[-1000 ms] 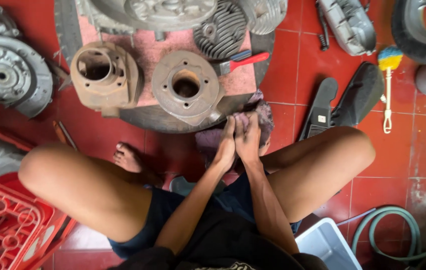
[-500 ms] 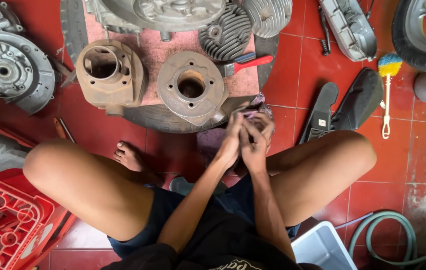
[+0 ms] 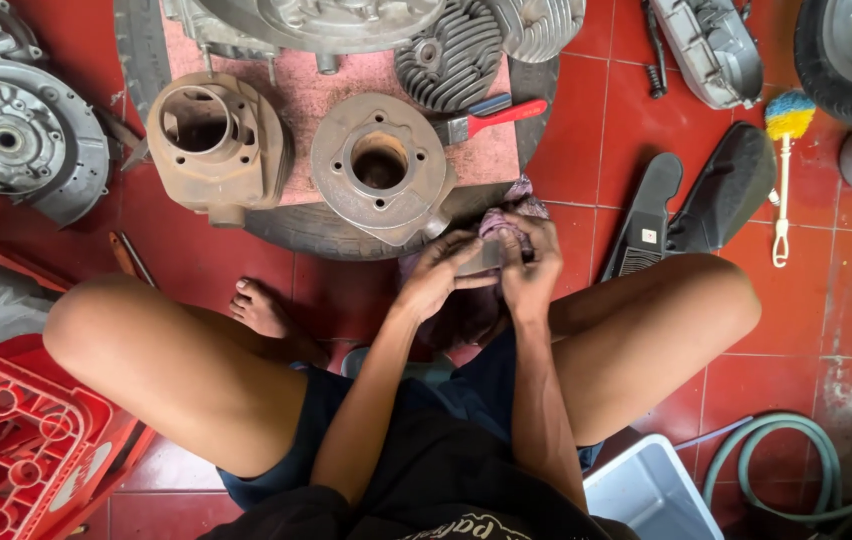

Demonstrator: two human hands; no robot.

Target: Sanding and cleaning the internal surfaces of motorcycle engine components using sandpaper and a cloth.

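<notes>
I sit cross-legged on a red tiled floor. My left hand point(image 3: 443, 268) and my right hand point(image 3: 529, 262) meet in front of me, both closed around a small grey metal part point(image 3: 487, 258) wrapped in a dirty purple rag point(image 3: 504, 214). The rag hangs down between my knees. Just beyond my hands a rusty engine cylinder point(image 3: 381, 167) lies on a pink board point(image 3: 306, 90) resting on a tyre point(image 3: 316, 232). A second rusty cylinder point(image 3: 214, 143) lies to its left.
A red-handled brush point(image 3: 491, 118) and finned cylinder heads point(image 3: 451, 55) lie on the board. Engine covers point(image 3: 11, 135) sit at left, a red crate point(image 3: 6, 450) at lower left. Black plastic parts point(image 3: 691, 205), a small brush point(image 3: 784, 165), a hose point(image 3: 781, 470) and a white tub point(image 3: 646, 490) are at right.
My hands have risen a little from between my knees and turned the rag-wrapped part; the left fingers now lie across its top. The view has shifted slightly.
</notes>
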